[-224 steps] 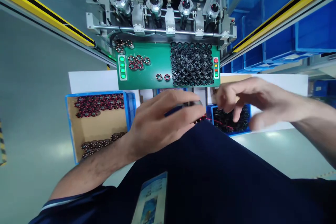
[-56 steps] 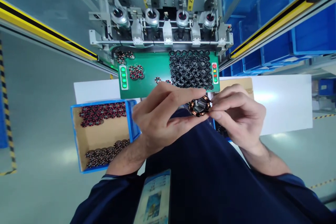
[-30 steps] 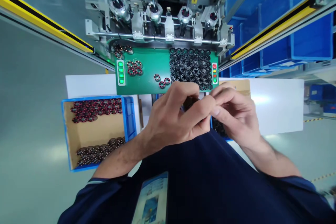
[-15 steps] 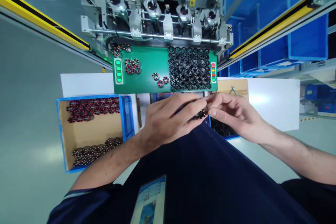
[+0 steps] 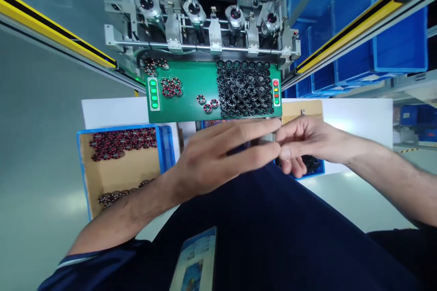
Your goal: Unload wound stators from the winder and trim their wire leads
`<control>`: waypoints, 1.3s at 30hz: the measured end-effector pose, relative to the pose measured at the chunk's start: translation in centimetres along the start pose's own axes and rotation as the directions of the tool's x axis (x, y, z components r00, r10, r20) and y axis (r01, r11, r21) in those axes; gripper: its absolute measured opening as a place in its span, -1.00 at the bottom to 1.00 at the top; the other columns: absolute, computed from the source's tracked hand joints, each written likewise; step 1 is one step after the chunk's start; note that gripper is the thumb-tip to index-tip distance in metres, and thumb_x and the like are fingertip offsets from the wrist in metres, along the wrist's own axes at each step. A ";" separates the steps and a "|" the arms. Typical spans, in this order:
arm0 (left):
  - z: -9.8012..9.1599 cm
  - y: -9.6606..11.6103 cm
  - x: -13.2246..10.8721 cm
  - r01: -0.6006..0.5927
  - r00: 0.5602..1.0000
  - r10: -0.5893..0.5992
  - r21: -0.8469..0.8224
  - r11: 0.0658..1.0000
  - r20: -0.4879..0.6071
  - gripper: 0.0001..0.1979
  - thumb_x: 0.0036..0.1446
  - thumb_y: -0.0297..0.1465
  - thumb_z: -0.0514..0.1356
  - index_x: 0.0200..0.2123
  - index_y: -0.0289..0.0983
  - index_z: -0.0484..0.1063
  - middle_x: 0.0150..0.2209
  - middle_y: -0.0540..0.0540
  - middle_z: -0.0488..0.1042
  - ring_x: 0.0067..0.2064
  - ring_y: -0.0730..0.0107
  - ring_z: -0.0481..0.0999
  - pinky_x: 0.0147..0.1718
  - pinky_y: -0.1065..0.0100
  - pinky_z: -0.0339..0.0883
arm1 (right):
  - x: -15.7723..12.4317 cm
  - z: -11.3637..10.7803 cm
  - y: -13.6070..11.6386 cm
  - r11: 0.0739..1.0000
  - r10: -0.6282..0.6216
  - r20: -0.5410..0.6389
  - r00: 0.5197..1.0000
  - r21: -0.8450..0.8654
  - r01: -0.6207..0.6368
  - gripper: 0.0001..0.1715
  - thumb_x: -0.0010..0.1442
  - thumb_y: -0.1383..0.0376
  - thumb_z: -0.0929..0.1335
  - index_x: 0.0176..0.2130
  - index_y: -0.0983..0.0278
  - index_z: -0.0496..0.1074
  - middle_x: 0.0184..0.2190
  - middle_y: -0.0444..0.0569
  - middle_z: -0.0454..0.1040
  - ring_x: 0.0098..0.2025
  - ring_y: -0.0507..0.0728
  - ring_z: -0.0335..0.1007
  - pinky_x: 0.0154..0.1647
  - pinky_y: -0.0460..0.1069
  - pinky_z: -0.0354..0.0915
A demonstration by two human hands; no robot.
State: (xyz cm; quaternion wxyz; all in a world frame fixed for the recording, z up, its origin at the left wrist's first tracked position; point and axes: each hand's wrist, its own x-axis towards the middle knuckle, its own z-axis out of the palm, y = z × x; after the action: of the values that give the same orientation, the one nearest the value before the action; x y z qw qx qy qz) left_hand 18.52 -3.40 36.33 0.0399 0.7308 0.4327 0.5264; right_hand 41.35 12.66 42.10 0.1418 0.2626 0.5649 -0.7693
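Note:
My left hand (image 5: 211, 157) reaches across in front of the green board (image 5: 191, 111), its long fingers stretched to the right and bent at the tips. Whatever it holds is hidden behind the fingers. At those fingertips, my right hand (image 5: 303, 145) pinches thumb against index finger, its other fingers loosely curled. A thin, light strand like a wire end (image 5: 286, 160) shows below the right thumb. On the board lie small wound stator rings (image 5: 207, 108) with red and dark parts, some of them in a cluster (image 5: 171, 86). A dense stack of black rings (image 5: 244, 88) fills the board's right side.
Behind the board stands a machine with several spindles (image 5: 194, 9). Lit button panels (image 5: 154, 94) sit at both board ends. To the left is a blue-rimmed bin (image 5: 79, 159) of wound rings; another bin (image 5: 321, 170) with black parts is at right. Yellow-black posts (image 5: 61, 32) flank the machine.
The dark wound ring seen in my left hand is now out of sight. My left fingers have straightened and reach further right; my right hand has shifted slightly right, its lower fingers now showing.

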 end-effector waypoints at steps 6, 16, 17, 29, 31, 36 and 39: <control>0.0 0.0 0.3 0.033 0.994 -0.045 0.122 0.992 0.099 -0.81 0.49 -0.46 0.42 0.11 -0.18 0.69 -0.01 -0.06 0.84 -0.08 0.25 0.88 -0.04 0.34 0.83 | -0.5 1.1 -0.6 0.840 -0.305 -0.142 0.942 -0.507 0.196 -0.55 0.48 -0.02 0.64 -0.38 0.11 0.66 -0.62 -0.29 0.47 -0.64 -0.04 0.27 -0.65 -0.07 0.19; 0.3 -0.5 -0.8 0.095 0.995 -0.095 0.068 0.993 0.000 -0.72 0.50 -0.53 0.45 0.12 -0.04 0.67 0.22 -0.03 0.80 0.14 0.28 0.86 0.16 0.29 0.80 | -0.6 -2.2 -1.0 0.989 -0.117 -0.130 0.985 -0.102 0.104 -0.53 0.36 -0.11 0.71 -0.23 0.22 0.77 -0.29 0.01 0.80 -0.34 0.12 0.74 -0.45 -0.07 0.61; 0.3 -0.6 -0.7 0.046 0.999 -0.046 0.090 0.995 -0.003 -0.74 0.52 -0.52 0.43 0.09 -0.01 0.67 0.22 0.02 0.81 0.15 0.27 0.86 0.16 0.26 0.82 | -0.1 -2.1 -0.4 1.000 -0.026 -0.057 0.998 -0.016 0.025 -0.47 0.38 -0.16 0.68 -0.22 0.24 0.77 -0.30 0.03 0.81 -0.38 0.12 0.74 -0.49 -0.08 0.60; -0.6 -0.2 -0.8 0.460 0.869 -0.435 -0.059 0.886 0.237 -0.71 0.42 -0.45 0.51 0.14 -0.12 0.66 -0.02 0.03 0.82 -0.09 0.36 0.85 -0.05 0.41 0.74 | -1.3 -1.7 -2.7 0.618 -0.488 -0.109 0.866 -0.744 0.255 -0.59 0.43 0.21 0.67 -0.39 0.15 0.56 -0.56 -0.26 0.42 -0.55 -0.04 0.17 -0.58 -0.05 0.04; -0.6 -0.4 -1.1 0.367 0.916 -0.359 -0.018 0.930 0.178 -0.68 0.44 -0.53 0.49 0.15 -0.11 0.65 0.12 -0.02 0.81 0.09 0.32 0.85 0.14 0.35 0.75 | -1.6 -2.9 -3.2 0.743 -0.429 -0.128 0.894 -0.613 0.269 -0.61 0.32 0.13 0.76 -0.31 0.16 0.61 -0.47 -0.21 0.55 -0.48 -0.01 0.35 -0.51 -0.07 0.25; -0.1 -0.6 -1.1 0.069 0.998 -0.068 0.120 0.990 -0.013 -0.74 0.46 -0.58 0.47 0.03 -0.08 0.69 0.18 -0.01 0.80 0.16 0.22 0.85 0.26 0.21 0.80 | 1.0 -2.6 -0.2 0.997 0.076 0.045 0.996 0.024 -0.077 -0.41 0.39 -0.20 0.67 -0.19 0.25 0.70 -0.22 0.02 0.78 -0.33 0.08 0.66 -0.42 -0.07 0.56; -0.3 -0.6 -0.7 -0.183 0.983 0.176 0.239 0.954 0.051 -0.85 0.49 -0.49 0.47 0.03 -0.14 0.73 0.14 -0.08 0.81 0.20 0.20 0.84 0.34 0.19 0.78 | 2.5 -1.2 1.8 0.969 0.183 0.171 0.968 0.135 -0.207 -0.34 0.35 -0.26 0.66 -0.18 0.27 0.67 -0.41 -0.09 0.70 -0.57 0.00 0.48 -0.61 -0.10 0.36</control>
State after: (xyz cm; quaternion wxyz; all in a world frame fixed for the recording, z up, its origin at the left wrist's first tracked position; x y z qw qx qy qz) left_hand 17.81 -3.59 35.65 -0.0917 0.7739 0.4251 0.4604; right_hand 40.53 13.41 39.03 0.2405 0.2656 0.4630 -0.8107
